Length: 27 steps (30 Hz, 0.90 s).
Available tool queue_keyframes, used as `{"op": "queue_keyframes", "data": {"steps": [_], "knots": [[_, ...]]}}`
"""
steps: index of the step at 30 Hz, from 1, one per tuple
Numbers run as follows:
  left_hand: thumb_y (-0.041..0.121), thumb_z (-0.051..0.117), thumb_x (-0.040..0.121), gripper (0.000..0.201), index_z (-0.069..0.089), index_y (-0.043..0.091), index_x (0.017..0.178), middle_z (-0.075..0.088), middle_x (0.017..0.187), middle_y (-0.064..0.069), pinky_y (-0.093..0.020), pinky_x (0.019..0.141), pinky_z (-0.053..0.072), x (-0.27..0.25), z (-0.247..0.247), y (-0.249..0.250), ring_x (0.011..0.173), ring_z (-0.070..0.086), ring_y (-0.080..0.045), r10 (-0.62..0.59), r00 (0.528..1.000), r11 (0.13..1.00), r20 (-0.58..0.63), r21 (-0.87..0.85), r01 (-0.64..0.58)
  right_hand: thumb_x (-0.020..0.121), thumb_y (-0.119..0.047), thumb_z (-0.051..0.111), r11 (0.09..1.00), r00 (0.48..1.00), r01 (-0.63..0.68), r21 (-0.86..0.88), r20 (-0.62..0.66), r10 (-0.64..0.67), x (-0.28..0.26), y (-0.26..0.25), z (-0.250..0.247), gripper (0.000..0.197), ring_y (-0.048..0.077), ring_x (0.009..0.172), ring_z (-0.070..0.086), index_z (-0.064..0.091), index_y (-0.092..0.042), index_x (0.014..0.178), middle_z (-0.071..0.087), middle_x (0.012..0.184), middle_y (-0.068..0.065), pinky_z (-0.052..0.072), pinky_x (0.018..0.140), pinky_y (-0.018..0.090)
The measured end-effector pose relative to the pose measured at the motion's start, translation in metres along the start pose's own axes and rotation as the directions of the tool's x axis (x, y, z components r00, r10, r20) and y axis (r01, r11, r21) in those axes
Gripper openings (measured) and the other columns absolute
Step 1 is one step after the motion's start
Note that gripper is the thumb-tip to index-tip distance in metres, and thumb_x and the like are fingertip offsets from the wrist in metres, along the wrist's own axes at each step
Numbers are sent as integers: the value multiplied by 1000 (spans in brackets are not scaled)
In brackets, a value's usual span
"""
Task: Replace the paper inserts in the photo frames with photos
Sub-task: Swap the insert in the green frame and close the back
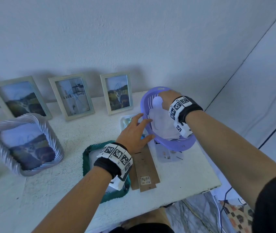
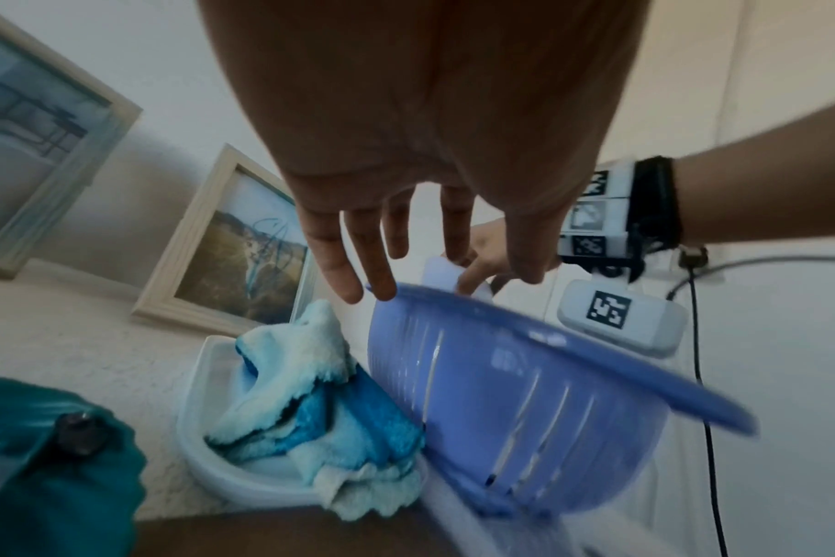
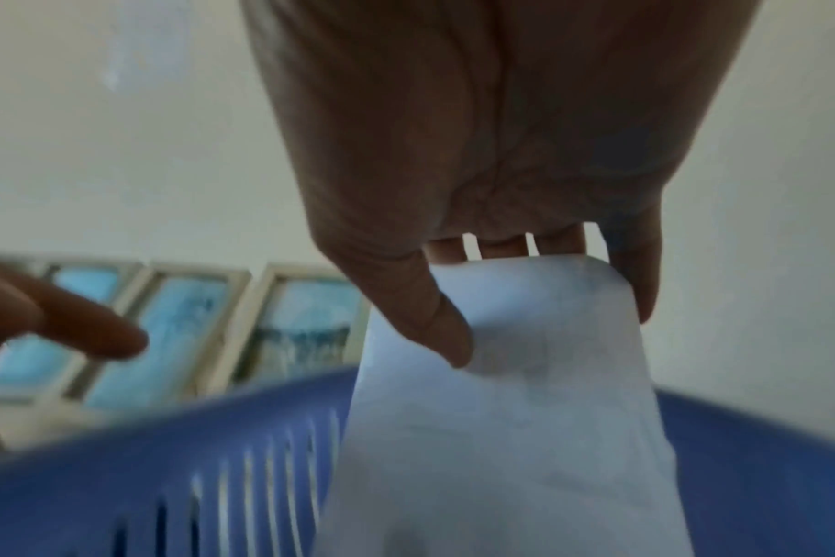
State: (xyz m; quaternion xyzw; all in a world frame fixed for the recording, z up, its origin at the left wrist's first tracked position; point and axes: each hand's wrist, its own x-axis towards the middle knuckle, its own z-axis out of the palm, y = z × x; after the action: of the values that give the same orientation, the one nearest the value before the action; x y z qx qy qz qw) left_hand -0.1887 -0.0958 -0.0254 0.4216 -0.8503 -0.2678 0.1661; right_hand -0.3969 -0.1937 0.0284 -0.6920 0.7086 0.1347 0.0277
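The right hand [image 1: 166, 100] pinched a plain white, curling paper insert [image 3: 525, 377] over the tilted purple basket [image 1: 181, 145]; the left hand [image 1: 134, 133], fingers spread, touched the basket's near rim, holding nothing.

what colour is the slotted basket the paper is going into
Light purple-blue, a lavender shade. The basket shows best in the head view.

The slotted basket [image 1: 181, 145] is lilac-blue, the paper [image 3: 501, 433] in it plain white. A ribbed frame [image 1: 86, 158] is teal, another [image 1: 53, 132] silver-lilac; three frames [image 1: 117, 76] by the wall are pale cream. The cloth [image 2: 320, 407] is blue and white. Wrist bands [image 1: 117, 153] carry black-and-white square codes.
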Motion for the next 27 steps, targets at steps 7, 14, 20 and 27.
{"op": "queue_keyframes", "data": {"steps": [7,14,20,27], "knots": [[32,63,92,44,53,20,133,55,130,1,-28,89,49,-14,-42,1,109,59,-11,-93,943,952,-320,-306,-10,87,-17,47,974,951,179,142,-280,-134,-61,-9,-79,14,29,86,43,37,-8,88,43,89,9,35,70,36],[14,65,91,9,69,22,94,70,81,1,-20,65,51,-57,-88,-3,70,62,-9,-162,916,887,-367,-461,-27,84,-12,57,798,834,488,354,-458,-307,-127,-73,-90,15,26,75,39,42,-8,86,43,80,5,20,64,31],[5,63,91,6,68,5,94,72,87,-16,-28,63,58,-117,-82,-34,74,66,-20,-381,887,718,-260,-688,107,90,-23,64,503,937,319,803,-345,-43,-146,-106,-23,42,19,86,61,46,-16,127,63,99,7,49,76,35],[13,74,84,11,69,13,94,73,82,-8,-27,62,58,-168,-51,-59,70,68,-17,-541,833,678,-115,-645,351,89,-16,65,326,993,102,940,-78,-84,-173,-144,63,20,19,88,66,59,-19,108,70,94,4,55,82,43]]}}
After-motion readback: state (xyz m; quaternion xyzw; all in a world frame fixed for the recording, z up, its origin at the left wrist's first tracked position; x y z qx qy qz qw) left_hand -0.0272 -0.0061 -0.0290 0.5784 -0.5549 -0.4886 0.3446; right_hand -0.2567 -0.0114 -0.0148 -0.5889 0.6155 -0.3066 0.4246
